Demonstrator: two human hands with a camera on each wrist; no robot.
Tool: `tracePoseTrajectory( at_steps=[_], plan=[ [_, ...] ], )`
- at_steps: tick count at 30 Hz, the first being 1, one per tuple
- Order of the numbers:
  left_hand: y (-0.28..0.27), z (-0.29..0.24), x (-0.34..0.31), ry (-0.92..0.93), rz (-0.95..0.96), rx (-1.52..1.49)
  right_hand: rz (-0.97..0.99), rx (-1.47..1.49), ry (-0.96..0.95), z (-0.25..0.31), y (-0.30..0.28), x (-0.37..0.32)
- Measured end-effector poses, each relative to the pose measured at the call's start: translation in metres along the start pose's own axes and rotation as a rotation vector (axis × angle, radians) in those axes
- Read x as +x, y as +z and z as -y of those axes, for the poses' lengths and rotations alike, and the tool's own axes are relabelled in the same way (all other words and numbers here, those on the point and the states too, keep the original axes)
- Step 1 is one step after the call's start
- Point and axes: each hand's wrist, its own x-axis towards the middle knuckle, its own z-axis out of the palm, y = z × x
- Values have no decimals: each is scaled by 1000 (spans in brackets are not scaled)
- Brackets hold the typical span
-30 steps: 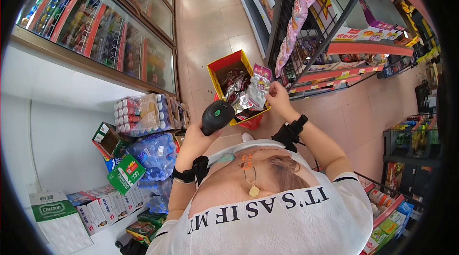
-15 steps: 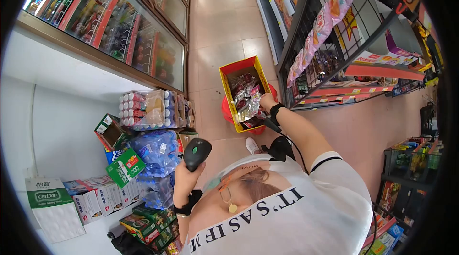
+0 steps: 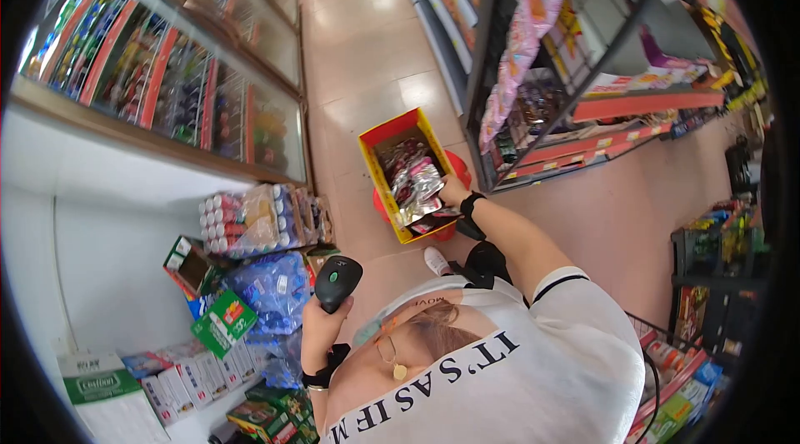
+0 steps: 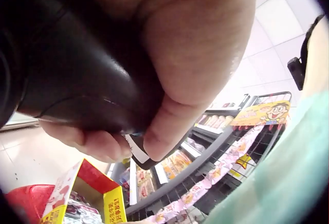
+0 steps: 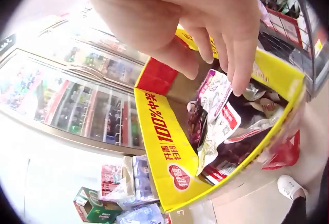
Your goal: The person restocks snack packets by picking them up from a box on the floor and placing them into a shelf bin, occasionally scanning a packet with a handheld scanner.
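Note:
In my left hand (image 3: 321, 329) I grip a black barcode scanner (image 3: 338, 279), its head pointing up. The left wrist view shows my fingers (image 4: 110, 144) curled round its handle. A yellow box with a red inside end (image 3: 371, 162) holds silver and dark red snack packets (image 3: 415, 186). My right hand (image 3: 452, 192) reaches over the box's right edge. From the right wrist, its thumb and loosely bent fingers stand apart, fingertips right at a white and purple packet (image 5: 215, 90) on top of the pile.
Under the box shows a red stool-like support (image 3: 459, 167). Glass-door drink fridges (image 3: 175, 69) line the left, a wire rack (image 3: 533, 94) with pink snack bags the right. Shrink-wrapped cans (image 3: 242, 219) and water bottles (image 3: 271, 286) are stacked at left. A white shoe (image 3: 435, 261) is below the box.
A silver and purple packet that my right hand held up over the box is now down among the others. My left hand with the scanner has drawn back from the box toward my body.

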Motion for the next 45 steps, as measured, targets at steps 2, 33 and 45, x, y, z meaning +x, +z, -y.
tracePoseTrajectory(
  at_steps=[2,33,45],
  plan=[
    [7,-6,17,18,66,16,75,-117,-121,-4,-23,-17],
    [198,-163,32,480,377,171,-676,-592,-747,204,-545,-144],
    [211,-159,22,427,311,145,-301,-799,-440,219,-568,-91]
  ],
)
